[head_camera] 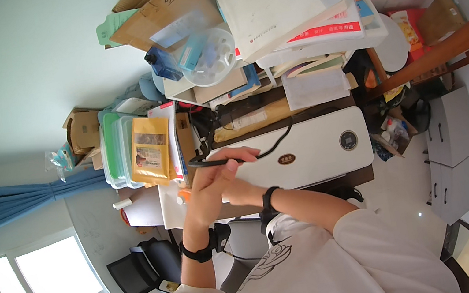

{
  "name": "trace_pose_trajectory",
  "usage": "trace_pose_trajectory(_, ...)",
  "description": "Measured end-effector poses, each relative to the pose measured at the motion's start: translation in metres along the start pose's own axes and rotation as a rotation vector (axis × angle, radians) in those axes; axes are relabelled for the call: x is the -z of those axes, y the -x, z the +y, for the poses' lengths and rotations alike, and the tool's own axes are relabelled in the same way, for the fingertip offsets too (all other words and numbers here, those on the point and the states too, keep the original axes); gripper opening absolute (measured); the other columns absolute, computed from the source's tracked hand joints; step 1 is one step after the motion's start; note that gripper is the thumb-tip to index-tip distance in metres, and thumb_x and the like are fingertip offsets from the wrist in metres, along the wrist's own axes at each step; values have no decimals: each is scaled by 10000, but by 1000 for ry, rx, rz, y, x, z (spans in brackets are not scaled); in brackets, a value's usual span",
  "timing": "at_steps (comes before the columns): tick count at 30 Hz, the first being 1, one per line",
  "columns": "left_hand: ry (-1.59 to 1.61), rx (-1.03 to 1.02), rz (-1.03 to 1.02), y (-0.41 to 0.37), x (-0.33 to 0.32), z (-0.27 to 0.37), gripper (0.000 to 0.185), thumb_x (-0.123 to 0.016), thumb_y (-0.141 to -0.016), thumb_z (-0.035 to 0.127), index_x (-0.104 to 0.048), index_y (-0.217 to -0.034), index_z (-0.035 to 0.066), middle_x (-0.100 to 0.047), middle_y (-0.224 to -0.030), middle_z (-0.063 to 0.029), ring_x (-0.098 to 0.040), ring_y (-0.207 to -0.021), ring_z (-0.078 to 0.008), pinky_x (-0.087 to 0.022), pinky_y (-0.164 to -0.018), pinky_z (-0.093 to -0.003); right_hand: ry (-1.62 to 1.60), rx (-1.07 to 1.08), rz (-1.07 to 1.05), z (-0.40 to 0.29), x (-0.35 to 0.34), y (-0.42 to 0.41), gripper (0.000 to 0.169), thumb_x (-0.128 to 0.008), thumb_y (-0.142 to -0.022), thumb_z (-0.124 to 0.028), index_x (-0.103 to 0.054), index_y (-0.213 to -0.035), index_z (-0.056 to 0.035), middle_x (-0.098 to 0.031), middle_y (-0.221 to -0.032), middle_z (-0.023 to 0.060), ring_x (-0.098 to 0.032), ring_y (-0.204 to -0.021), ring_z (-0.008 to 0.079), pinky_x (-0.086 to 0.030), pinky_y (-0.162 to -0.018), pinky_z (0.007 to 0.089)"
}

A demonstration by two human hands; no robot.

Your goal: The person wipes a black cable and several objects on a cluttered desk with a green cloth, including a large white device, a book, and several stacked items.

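Observation:
My left hand [211, 185] is raised over the desk, with a black cable [278, 142] pinched between its thumb and fingers. The cable bends in a loop left of the hand and curves up to the right, across a long white appliance with rounded corners [312, 150]. My right hand [239, 191] crosses close behind the left one; its fingers are largely hidden, so its grip cannot be made out. Both wrists wear black bands, the left one with a small device.
Plastic boxes [114, 152] and a yellow padded envelope [149, 151] stand left of the appliance. Behind it lies a yellow wrapped parcel [253, 120], below a white shelf unit bearing a thick book [280, 3] and a cardboard box [168, 15]. A black chair [143, 269] is at lower left.

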State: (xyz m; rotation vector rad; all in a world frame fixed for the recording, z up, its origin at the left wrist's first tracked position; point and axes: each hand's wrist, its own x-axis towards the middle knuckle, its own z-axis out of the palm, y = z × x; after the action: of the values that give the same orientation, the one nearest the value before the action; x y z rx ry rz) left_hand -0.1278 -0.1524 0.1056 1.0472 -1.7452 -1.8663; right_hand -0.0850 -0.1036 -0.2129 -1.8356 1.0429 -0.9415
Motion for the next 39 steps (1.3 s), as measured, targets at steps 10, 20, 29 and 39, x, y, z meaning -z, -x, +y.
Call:
trace_pose_trajectory(10, -9, 118, -144, -18, 13, -11, 307, -474, -1074, 166, -702, -1013, -31, -705, -1212, -151, -615, -1190, -241, -415, -1098, -377, -1, 1, -244, 2, 127, 68, 322, -603, -738, 44, -702, -1029, -54, -707, -1132, 74, -662, -1103, 302, -554, -877, 427)
trace_pose_trajectory(20, 126, 297, -16, -32, 19, -54, 391, -478, -1104, 265, -725, -1085, -36, -717, -1224, -129, -639, -1132, -176, -452, -1049, -297, 301, -177, -3, 21, 232, 177, 494, -620, -785, 53, -701, -1252, -87, -663, -1359, 62, -602, -1292, 248, -545, -1016, 371)
trace_pose_trajectory(29, 316, 286, 167, -29, 39, -108, 418, -484, -1107, 342, -664, -1174, -29, -716, -1205, -166, -697, -1117, -255, -537, -990, -349, 403, -475, 395, 8, 272, 225, 492, -638, -755, 103, -666, -1231, -17, -658, -1317, 140, -604, -1244, 355, -524, -1028, 420)
trace_pose_trajectory(39, 303, 345, 523, -61, 116, -215, 477, -512, -1081, 483, -648, -1271, 67, -732, -1144, -86, -701, -1007, -168, -551, -843, -286, 351, -80, -254, -9, 194, 163, 494, -591, -786, 41, -668, -1267, -47, -623, -1404, 81, -556, -1342, 270, -523, -1046, 381)
